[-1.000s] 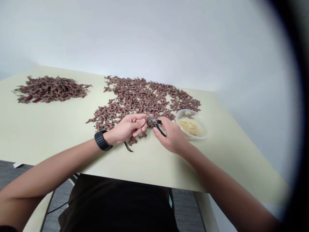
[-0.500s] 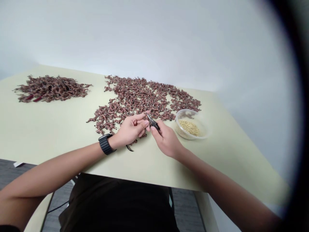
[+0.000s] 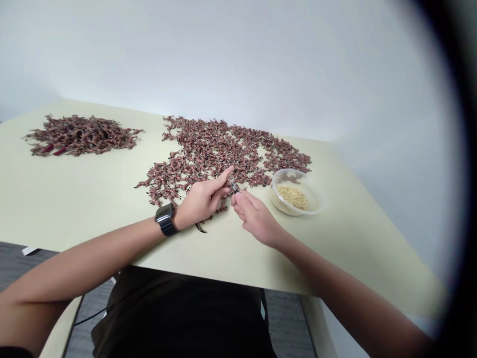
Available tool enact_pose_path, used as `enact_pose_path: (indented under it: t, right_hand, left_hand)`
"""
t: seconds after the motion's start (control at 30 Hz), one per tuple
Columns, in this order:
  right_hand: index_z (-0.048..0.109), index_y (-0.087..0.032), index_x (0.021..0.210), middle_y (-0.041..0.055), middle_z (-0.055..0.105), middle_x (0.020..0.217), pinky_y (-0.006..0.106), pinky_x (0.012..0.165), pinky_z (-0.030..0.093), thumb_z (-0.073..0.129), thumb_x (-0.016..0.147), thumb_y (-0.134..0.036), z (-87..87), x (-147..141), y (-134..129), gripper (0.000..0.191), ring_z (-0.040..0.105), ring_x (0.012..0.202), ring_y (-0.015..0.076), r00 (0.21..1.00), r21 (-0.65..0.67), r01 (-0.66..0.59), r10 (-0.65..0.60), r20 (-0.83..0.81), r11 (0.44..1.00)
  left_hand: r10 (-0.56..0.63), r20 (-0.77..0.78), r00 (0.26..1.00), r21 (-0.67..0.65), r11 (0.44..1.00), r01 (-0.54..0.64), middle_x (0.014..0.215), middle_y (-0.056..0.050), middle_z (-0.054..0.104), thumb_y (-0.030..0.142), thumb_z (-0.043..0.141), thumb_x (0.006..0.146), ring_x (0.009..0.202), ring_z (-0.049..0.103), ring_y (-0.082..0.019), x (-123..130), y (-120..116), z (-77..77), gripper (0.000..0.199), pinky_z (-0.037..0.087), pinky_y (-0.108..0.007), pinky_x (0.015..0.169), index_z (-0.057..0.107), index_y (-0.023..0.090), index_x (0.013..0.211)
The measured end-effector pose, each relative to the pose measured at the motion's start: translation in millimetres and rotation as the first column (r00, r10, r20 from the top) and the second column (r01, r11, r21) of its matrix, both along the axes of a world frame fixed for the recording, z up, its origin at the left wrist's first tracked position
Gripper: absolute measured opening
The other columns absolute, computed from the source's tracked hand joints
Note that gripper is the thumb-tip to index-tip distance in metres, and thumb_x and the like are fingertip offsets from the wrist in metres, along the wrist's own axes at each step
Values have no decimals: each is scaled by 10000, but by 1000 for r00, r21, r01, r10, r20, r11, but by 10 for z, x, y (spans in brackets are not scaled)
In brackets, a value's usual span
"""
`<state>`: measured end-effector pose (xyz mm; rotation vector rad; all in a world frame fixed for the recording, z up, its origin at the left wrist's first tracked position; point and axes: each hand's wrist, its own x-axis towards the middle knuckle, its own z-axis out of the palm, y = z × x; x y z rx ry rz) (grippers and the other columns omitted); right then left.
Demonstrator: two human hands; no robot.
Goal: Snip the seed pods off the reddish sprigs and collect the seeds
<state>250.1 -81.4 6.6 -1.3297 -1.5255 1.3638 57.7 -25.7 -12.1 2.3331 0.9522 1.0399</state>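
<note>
- One left hand (image 3: 201, 201) and one right hand (image 3: 257, 216) meet above the pale surface (image 3: 208, 258), and their fingertips are very near each other.
- The right hand is closed around small pliers (image 3: 234, 187); the metal tip points toward the left fingers, and most of the handle is hidden inside the grip.
- The left hand has its index finger stretched forward, and the other visible fingers are bent; whether it pinches some small piece near the pliers, one cannot tell.
- The pliers are thus between the two hands, in front of a wide pile (image 3: 212, 149) of small brown, twisted pieces, which spreads over the middle of the surface.
- A dark watch (image 3: 166, 220) sits on the left wrist.
- Under the left forearm side, just beside the wrist, a dark curved object (image 3: 201, 228) lies on the surface, partly covered.
- To the right of the hands stands a clear round bowl (image 3: 275, 200), which contains many tiny golden pieces (image 3: 293, 197).
- At the far left, well apart from the hands, lies a second, more compact brown pile (image 3: 82, 134), with red strips (image 3: 60, 150) at its near edge.
- Behind the surface rises a plain whitish wall (image 3: 223, 59).
- Below, one sees black clothing (image 3: 179, 313) and the grey floor (image 3: 286, 318).
</note>
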Motion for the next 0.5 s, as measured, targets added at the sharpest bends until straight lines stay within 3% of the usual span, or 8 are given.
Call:
enact_pose_path:
  t: [0.07, 0.13, 0.2, 0.23, 0.3, 0.37, 0.43, 0.5]
  right_hand:
    - [471, -236, 887, -45, 290, 715, 234, 452, 177, 379, 989, -592, 88, 44, 14, 382, 188, 558, 121, 984, -225, -93, 54, -171, 970]
    - [461, -234, 898, -56, 231, 724, 225, 442, 87, 389, 957, -630, 182, 116, 43, 406, 81, 571, 121, 939, -403, -223, 85, -333, 888]
    - [466, -226, 896, -56, 213, 725, 231, 441, 56, 388, 940, -648, 245, 185, 76, 432, 59, 585, 125, 907, -467, -325, 131, -401, 822]
    - [471, -223, 895, -55, 215, 724, 235, 443, 59, 378, 940, -652, 256, 209, 88, 441, 64, 585, 125, 907, -463, -335, 147, -395, 821]
    - [479, -225, 908, -49, 250, 715, 243, 451, 101, 359, 955, -636, 233, 228, 101, 430, 110, 570, 123, 950, -365, -245, 148, -274, 898]
    - [475, -230, 907, -39, 334, 703, 257, 481, 180, 386, 972, -584, 166, 221, 101, 371, 221, 560, 124, 998, -94, -61, 60, -9, 994]
    - [464, -229, 900, -28, 421, 694, 280, 539, 254, 442, 978, -521, 88, 212, 101, 303, 348, 587, 137, 962, 247, 28, -93, 256, 969]
    - [471, -223, 927, -20, 474, 692, 299, 592, 294, 473, 980, -475, 27, 220, 109, 257, 424, 617, 153, 892, 448, -18, -188, 411, 894]
  left_hand:
    - [-33, -96, 995, 97, 994, 42, 853, -36, 641, 144, 445, 965, 735, 580, -146, -78, 86, -13, 644, 450, -227, 721, 350, 205, 1600]
    - [-48, -214, 976, 175, 981, 86, 846, -41, 628, 81, 409, 927, 731, 555, -157, -151, 170, 1, 679, 445, -239, 720, 384, 240, 1587]
    - [-66, -267, 962, 197, 973, 121, 788, -33, 597, 56, 412, 898, 684, 507, -152, -191, 220, 46, 670, 436, -242, 706, 485, 264, 1532]
    - [-75, -248, 966, 181, 976, 122, 777, -30, 592, 57, 424, 892, 672, 495, -148, -194, 225, 77, 655, 435, -240, 701, 524, 269, 1504]
    - [-69, -114, 991, 76, 994, 78, 790, -29, 611, 99, 461, 914, 654, 484, -134, -169, 203, 143, 596, 433, -233, 678, 551, 258, 1481]
    - [-51, 85, 995, -155, 986, 64, 805, -30, 634, 205, 510, 962, 594, 448, -108, -123, 160, 198, 533, 405, -215, 598, 525, 221, 1495]
    - [-71, 272, 960, -428, 884, 186, 794, -27, 626, 330, 551, 985, 525, 385, -79, -82, 125, 226, 519, 332, -199, 500, 522, 184, 1483]
    - [-86, 423, 902, -589, 730, 346, 769, -16, 594, 408, 592, 972, 487, 339, -57, -59, 112, 223, 522, 260, -192, 447, 564, 155, 1428]
